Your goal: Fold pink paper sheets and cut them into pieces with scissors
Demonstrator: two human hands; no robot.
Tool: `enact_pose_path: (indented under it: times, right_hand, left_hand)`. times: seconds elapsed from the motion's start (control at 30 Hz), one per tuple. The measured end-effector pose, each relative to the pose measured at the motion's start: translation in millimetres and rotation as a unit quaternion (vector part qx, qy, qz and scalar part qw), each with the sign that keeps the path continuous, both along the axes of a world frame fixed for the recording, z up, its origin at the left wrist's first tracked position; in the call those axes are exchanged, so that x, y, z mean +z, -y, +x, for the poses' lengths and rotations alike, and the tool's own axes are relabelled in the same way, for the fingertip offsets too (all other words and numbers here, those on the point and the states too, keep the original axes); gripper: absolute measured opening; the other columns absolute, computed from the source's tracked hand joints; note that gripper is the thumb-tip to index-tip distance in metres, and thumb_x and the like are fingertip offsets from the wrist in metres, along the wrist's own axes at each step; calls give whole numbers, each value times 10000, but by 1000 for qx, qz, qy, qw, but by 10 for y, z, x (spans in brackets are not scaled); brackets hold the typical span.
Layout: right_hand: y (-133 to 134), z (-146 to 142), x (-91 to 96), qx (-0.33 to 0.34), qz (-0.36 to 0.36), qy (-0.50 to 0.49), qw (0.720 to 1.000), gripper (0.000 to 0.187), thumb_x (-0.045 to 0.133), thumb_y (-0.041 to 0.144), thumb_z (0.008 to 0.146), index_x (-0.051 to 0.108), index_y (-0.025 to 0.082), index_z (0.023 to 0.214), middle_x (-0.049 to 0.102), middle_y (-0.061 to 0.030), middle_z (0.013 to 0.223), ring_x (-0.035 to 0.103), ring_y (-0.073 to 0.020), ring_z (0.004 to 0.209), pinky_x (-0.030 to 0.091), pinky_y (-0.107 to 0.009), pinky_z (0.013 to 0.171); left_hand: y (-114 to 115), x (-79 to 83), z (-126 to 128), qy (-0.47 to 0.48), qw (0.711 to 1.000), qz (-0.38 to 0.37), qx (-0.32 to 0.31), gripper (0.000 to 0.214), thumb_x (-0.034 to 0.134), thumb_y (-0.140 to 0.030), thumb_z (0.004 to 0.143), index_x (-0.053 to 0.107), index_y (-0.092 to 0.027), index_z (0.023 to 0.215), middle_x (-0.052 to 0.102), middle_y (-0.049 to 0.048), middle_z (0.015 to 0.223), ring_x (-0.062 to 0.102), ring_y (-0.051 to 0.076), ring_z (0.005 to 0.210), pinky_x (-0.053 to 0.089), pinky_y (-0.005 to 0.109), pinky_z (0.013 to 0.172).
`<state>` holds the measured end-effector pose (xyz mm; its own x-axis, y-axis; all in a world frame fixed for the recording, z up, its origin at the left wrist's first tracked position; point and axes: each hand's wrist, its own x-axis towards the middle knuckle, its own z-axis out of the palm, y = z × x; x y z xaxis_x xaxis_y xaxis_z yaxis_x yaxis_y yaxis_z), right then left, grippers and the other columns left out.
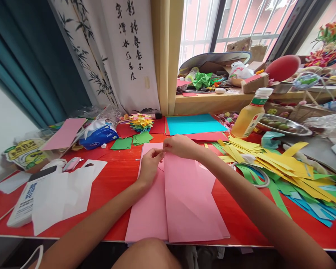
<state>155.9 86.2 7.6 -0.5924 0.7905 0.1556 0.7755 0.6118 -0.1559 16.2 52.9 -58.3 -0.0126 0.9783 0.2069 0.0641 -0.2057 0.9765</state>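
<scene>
Pink paper sheets [184, 201] lie stacked on the red table [114, 175] in front of me. My left hand [149, 164] pinches the far edge of the top pink sheet with its fingertips. My right hand [180, 146] is closed on the same far edge just to the right, fingers curled over the paper. The two hands almost touch at the sheet's top corner.
Yellow, green and blue paper strips [291, 168] pile up on the right by a tape ring [254, 173]. A yellow bottle [250, 116], a blue sheet [194, 123], green squares [134, 140], a tissue pack [98, 136] and white papers [61, 194] surround the work area.
</scene>
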Motion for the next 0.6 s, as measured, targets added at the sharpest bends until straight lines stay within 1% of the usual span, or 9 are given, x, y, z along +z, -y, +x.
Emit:
enact_pose_path:
  times: [0.13,0.2,0.27,0.33,0.43,0.6]
  right_hand:
    - [44,6,-16,17,37,41,998,236,400,242,852,623,170,827,661,-76,780,575,-181,677,261,-247,486]
    - [55,12,-16,18,43,49,998,248,387,251,861,619,165,840,658,-80,774,575,-183,674,252,-248,481]
    - [56,20,-3,15,28,43,999,242,392,255,862,619,170,851,659,-78,792,574,-182,696,255,-245,486]
    - [48,29,11,11,-3,32,999,232,414,277,858,623,177,857,660,-71,820,569,-179,722,262,-238,492]
    - [27,42,5,9,-37,21,999,256,430,327,852,638,178,831,661,-66,834,557,-180,742,259,-235,489]
    - [-11,59,-52,16,-18,-9,1000,254,415,262,852,645,170,798,664,-53,804,539,-151,709,250,-233,495]
  left_hand:
    - [9,7,15,18,1000,-18,-6,137,566,-276,708,617,-154,742,556,-2,700,458,103,635,379,246,637]
    - [5,2,14,24,999,-20,-8,146,567,-273,707,628,-151,759,566,4,708,469,107,646,386,248,638]
    - [-2,-3,9,29,999,-18,-11,163,571,-284,708,635,-150,776,584,12,731,483,112,662,395,251,649]
    - [-12,-8,4,27,999,-13,-16,183,578,-300,710,639,-148,793,599,20,758,491,114,676,401,250,659]
    - [-32,-21,-5,10,1000,-1,-20,213,586,-325,714,639,-144,812,603,25,779,492,111,683,401,244,660]
    - [-55,-54,-26,-13,1000,2,-16,279,570,-405,729,613,-144,816,596,31,790,514,125,693,409,248,644]
